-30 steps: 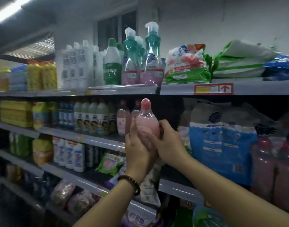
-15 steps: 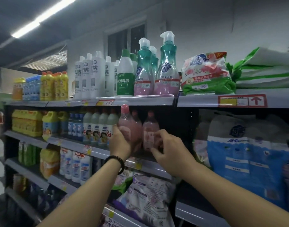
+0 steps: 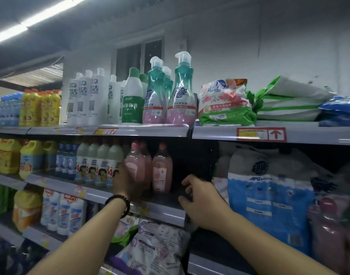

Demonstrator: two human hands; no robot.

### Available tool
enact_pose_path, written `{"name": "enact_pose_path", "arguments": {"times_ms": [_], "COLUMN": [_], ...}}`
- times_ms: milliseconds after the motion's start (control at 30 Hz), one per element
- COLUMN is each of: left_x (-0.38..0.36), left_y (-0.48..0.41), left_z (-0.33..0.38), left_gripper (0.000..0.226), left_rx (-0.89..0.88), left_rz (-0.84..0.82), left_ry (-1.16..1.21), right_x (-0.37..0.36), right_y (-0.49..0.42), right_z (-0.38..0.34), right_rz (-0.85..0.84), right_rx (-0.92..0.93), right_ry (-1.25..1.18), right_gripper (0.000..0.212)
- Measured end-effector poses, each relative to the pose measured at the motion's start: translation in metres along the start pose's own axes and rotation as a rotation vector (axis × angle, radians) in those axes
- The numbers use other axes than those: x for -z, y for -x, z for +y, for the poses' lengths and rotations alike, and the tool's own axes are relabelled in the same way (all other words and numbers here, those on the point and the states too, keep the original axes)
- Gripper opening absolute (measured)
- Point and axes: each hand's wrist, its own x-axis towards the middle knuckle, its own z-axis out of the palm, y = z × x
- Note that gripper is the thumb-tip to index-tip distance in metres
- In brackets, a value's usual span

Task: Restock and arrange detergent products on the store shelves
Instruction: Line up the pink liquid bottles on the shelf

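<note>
Store shelving fills the frame from left to right under a ceiling strip light [image 3: 37, 18] in the upper left corner.

1. Nearest the camera, two bare forearms rise from the bottom edge. A dark wristband [image 3: 120, 205] circles the left wrist.
2. The right hand [image 3: 202, 201] sits right of centre at the front rim of the middle shelf [image 3: 166, 212]. Its fingers are loosely bent and nothing is seen between them.
3. The left hand [image 3: 128, 181] is clamped on the lower body of the pink bottle [image 3: 135, 165], at centre frame. The bottle stands on the middle shelf with its long axis vertical and its cap pointing up.
4. A second pink bottle [image 3: 162, 169] stands upright just to the right, apart from both hands. A third shows partly behind the held one.
5. To the left on the same shelf stands a row of pale bottles [image 3: 98, 161]. To the right stands a blue-and-white bag [image 3: 269, 195].
6. Below, a purple-and-white pouch [image 3: 156, 249] lies on a lower level.
7. On the top shelf [image 3: 150, 130], green pump bottles [image 3: 182, 92] and white bottles [image 3: 90, 100] stand upright.
8. Farthest back, a dark window [image 3: 140, 56] sits in the pale wall.
</note>
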Motion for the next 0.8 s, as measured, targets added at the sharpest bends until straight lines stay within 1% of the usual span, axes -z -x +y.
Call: {"name": "enact_pose_path", "arguments": {"times_ms": [67,167,200,267,300,367,433,567,667,700,800], "left_x": [0.003,0.008,0.007,0.000,-0.003,-0.008,-0.016,-0.045,-0.069,-0.077,-0.100], "left_y": [0.004,0.027,0.041,0.072,0.091,0.128,0.167,0.238,0.268,0.279,0.305], "left_z": [0.000,0.013,0.019,0.034,0.044,0.068,0.094,0.152,0.182,0.194,0.224], "left_gripper": [0.077,0.090,0.092,0.084,0.079,0.069,0.057,0.046,0.051,0.052,0.052], "left_rx": [0.026,0.095,0.083,-0.033,-0.113,-0.240,-0.307,-0.453,-0.425,-0.416,-0.410], "left_rz": [-0.012,0.046,0.098,0.152,0.132,-0.004,-0.183,-0.368,-0.550,-0.584,-0.615], "left_ry": [-0.002,0.028,0.036,0.032,0.050,0.151,0.224,0.296,0.366,0.379,0.393], "right_x": [0.009,0.022,0.026,0.036,0.043,0.058,0.075,0.109,0.124,0.130,0.145], "right_y": [0.005,0.015,0.019,0.030,0.037,0.054,0.073,0.116,0.144,0.156,0.186], "right_z": [0.006,0.015,0.019,0.026,0.029,0.037,0.047,0.071,0.085,0.091,0.109], "right_rz": [-0.037,-0.061,-0.059,-0.048,-0.048,-0.057,-0.061,-0.046,-0.028,-0.025,-0.001], "right_rx": [-0.017,-0.051,-0.065,-0.085,-0.090,-0.106,-0.138,-0.224,-0.292,-0.316,-0.384], "right_ry": [0.059,0.144,0.176,0.231,0.257,0.328,0.391,0.489,0.521,0.529,0.561], "right_gripper": [0.045,0.048,0.048,0.044,0.041,0.036,0.033,0.032,0.039,0.041,0.042]}}
